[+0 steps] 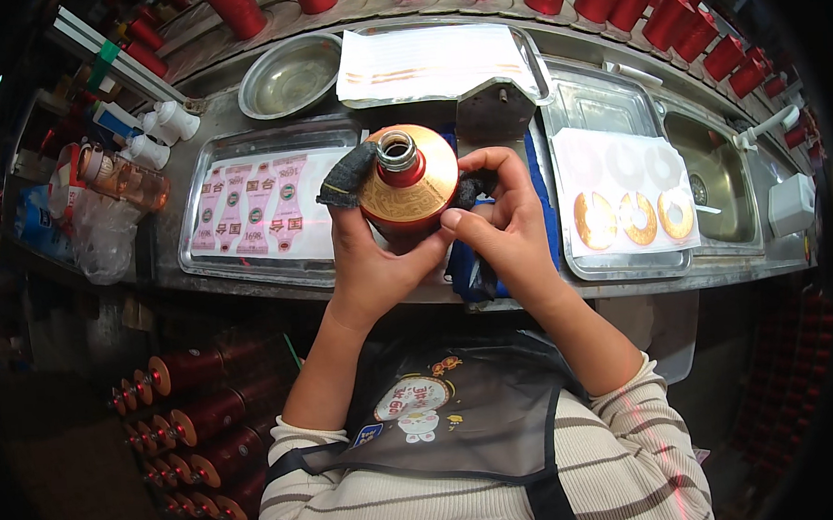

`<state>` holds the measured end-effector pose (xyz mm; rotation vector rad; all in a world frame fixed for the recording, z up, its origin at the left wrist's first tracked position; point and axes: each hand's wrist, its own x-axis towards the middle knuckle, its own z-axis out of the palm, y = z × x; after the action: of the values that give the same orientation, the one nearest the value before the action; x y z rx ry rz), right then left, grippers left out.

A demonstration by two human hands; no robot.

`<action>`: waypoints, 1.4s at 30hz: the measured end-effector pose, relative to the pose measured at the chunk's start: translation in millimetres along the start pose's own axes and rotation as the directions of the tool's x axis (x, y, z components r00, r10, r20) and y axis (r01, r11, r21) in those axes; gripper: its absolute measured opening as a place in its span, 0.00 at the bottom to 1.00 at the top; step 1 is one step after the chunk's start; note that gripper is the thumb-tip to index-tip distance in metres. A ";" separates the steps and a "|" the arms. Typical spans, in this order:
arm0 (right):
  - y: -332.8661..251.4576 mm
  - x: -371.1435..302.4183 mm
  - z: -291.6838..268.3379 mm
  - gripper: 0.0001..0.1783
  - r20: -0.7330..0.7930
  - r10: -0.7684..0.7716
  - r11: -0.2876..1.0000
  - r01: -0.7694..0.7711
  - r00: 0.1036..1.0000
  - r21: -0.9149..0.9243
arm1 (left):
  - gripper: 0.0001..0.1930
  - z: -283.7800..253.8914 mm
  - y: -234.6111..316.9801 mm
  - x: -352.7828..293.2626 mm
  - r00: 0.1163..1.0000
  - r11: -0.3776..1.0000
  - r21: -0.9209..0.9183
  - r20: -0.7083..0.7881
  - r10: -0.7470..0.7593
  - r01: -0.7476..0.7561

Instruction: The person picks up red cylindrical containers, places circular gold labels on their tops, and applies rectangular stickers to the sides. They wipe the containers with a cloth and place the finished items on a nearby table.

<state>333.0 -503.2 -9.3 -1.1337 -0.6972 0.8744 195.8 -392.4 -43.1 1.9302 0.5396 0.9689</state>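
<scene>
Bottle (407, 187), red with a gold ring label on its shoulder, sits in both hands above the metal bench (494, 298). Its open neck points up. Left hand (371, 262) wraps around the bottle from the left and grips it, with a dark finger cover on the thumb. Right hand (509, 222) pinches the bottle's right side, thumb pressed on the gold label. Left of the bottle lies a tray (200, 262) of pink labels. Right of it, a sheet (621, 202) with gold rings lies on another tray. Behind the bottle sits a bowl (289, 75).
</scene>
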 end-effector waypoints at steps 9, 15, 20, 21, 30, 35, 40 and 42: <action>2.7 2.4 3.0 0.31 -0.014 -0.045 0.998 0.044 0.999 -0.047 | 0.48 -0.7 -2.2 0.7 1.000 0.998 -0.059 0.000 0.000 0.000; 4.2 2.7 4.3 0.30 -0.024 -0.048 0.999 0.048 0.999 0.003 | 0.47 3.2 -1.2 1.5 0.997 0.997 -0.064 -0.070 0.036 -0.041; 2.0 2.9 3.6 0.27 -0.019 -0.027 0.999 0.027 0.999 0.047 | 0.41 1.7 9.8 9.6 0.899 0.926 0.185 -0.237 0.368 -0.330; 2.1 2.8 3.3 0.26 -0.023 -0.017 0.997 0.018 1.000 0.070 | 0.38 -2.7 14.6 10.2 0.870 0.890 0.255 -0.229 0.436 -0.378; 0.1 5.6 -0.1 0.23 0.012 0.004 0.993 -0.005 1.000 0.115 | 0.24 -1.6 37.2 16.5 0.838 0.810 0.343 -0.101 0.536 -0.476; -3.3 6.1 -0.3 0.24 0.012 0.006 0.997 -0.007 1.000 0.081 | 0.24 -0.5 37.1 15.3 0.873 0.849 0.302 -0.094 0.479 -0.434; -3.6 5.7 -1.3 0.23 0.032 0.006 0.990 -0.010 0.999 0.141 | 0.24 -0.3 37.2 16.0 0.866 0.838 0.310 -0.078 0.493 -0.449; -1.8 7.2 -2.1 0.22 0.026 -0.011 0.989 0.007 1.000 0.148 | 0.24 0.8 40.6 18.2 0.855 0.817 0.339 -0.065 0.515 -0.466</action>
<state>338.8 -498.3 -7.9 -0.9870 -0.6477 0.9201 207.1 -401.3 -1.0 2.3591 0.2867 1.4434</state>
